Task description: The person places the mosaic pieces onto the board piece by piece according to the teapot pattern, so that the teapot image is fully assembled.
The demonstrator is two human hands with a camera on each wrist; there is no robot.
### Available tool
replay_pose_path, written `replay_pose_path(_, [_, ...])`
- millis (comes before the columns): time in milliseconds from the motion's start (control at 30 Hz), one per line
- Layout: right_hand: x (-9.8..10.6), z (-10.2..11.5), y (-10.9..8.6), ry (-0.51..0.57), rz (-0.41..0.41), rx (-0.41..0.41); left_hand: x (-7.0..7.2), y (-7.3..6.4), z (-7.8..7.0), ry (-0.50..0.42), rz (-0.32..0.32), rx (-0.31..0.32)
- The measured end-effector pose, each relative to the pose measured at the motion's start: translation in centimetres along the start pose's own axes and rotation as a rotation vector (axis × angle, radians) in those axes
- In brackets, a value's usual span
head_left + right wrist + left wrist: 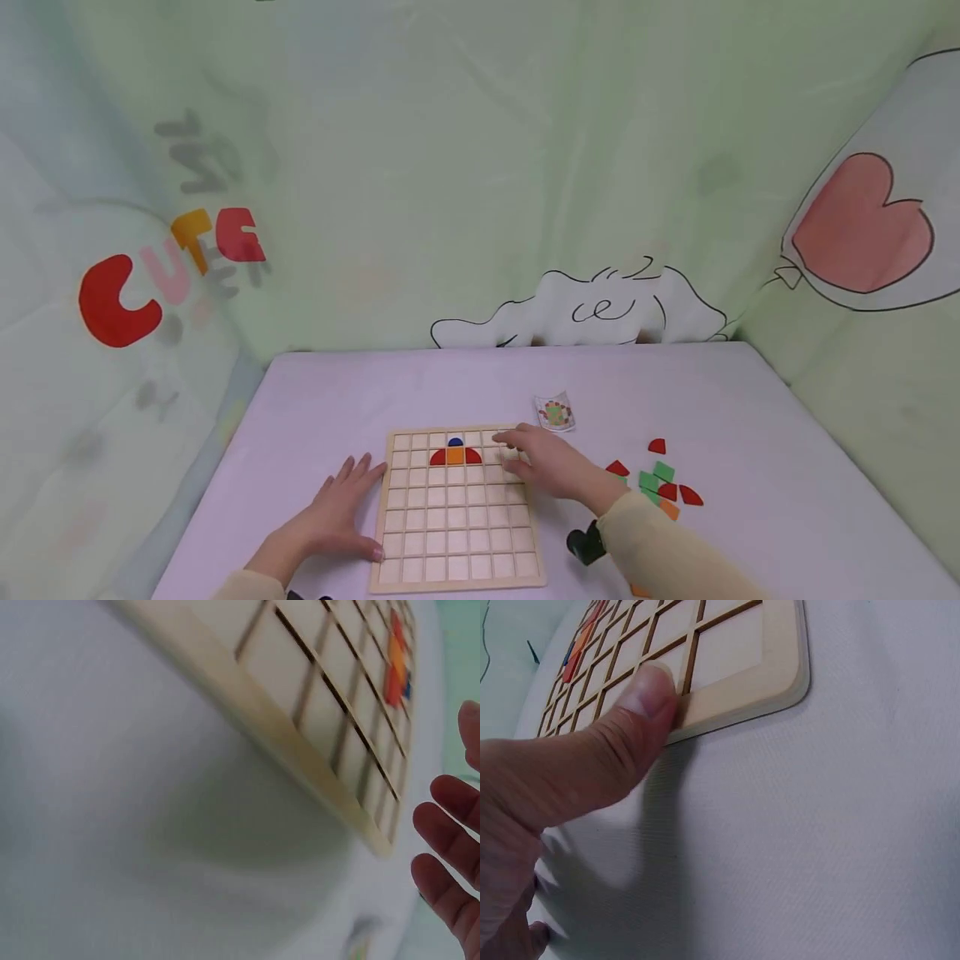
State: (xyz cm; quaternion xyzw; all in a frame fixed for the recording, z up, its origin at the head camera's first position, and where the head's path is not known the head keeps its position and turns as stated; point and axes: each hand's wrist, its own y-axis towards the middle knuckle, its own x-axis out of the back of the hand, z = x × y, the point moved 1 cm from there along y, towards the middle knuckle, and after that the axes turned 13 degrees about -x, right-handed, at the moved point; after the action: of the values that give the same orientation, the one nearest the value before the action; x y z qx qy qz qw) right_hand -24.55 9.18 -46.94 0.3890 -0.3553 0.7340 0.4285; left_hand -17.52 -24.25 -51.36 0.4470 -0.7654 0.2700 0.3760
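A wooden grid board (457, 497) lies on the table. Near its top, an orange square (455, 456) sits between two red quarter-round pieces (472, 457), with a blue half-round piece (455, 442) above it. My left hand (339, 514) spreads along the board's left side. Its thumb (648, 691) presses on the frame near the front corner, and the fingertips lie by the upper left edge. Over the upper right part of the board reaches my right hand (551, 458), fingers loosely bent and nothing between them. In the right wrist view those fingers (450, 832) stand apart above the board.
Right of the board lie loose pieces: several green squares (664, 472), red quarter-rounds (691, 496) and an orange piece (670, 509). A small picture card (555, 412) rests behind the board's right corner. Printed curtains (450, 183) hang around the table (637, 375).
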Motion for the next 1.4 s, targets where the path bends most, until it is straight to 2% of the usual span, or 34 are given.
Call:
replay_pose_path(133, [-2.3,0.7,1.9,-0.111,0.022,0.074,-0.4,0.2,-0.5,-0.007,-0.001,0.004])
replay_pose_path(267, [-3.1,0.9,3.2,-0.192,-0.039,0.139,-0.2,0.4,-1.1,0.002,-0.009,0.006])
replay_pose_path(367, [-3.0,1.2,3.9,-0.193,-0.059,0.150,0.0,0.4,-1.2,0.013,-0.009,0.016])
replay_pose_path(500, [-3.1,1.9,4.6,-0.186,-0.046,0.114,0.0,0.3,-1.0,0.022,0.005,0.032])
replay_pose_path(700, [-3.7,2.3,5.3,-0.130,-0.041,0.074,-0.2,0.2,-0.2,0.025,0.012,0.049])
replay_pose_path(800, [-4.1,2.5,5.7,-0.065,-0.027,0.060,-0.4,0.2,0.3,0.022,0.009,0.056])
replay_pose_path(1033, [-4.2,2.1,5.9,0.138,0.052,-0.011,-0.7,0.4,0.1,0.021,0.017,0.071])
replay_pose_path(1133, [-3.1,1.9,5.6,0.185,0.052,-0.009,-0.6,0.2,0.0,0.019,0.018,0.060])
replay_pose_path(1200, [-1.6,1.4,5.2,0.187,0.043,-0.030,-0.4,0.1,-0.1,0.015,0.015,0.051])
replay_pose_path(1300, [1.2,-0.2,4.5,0.133,0.056,-0.117,0.0,0.0,-0.1,0.018,0.007,0.039])
replay_pose_path(1400, [3.2,-2.6,3.3,0.053,0.123,-0.204,0.2,0.0,-0.1,0.027,0.004,0.036])
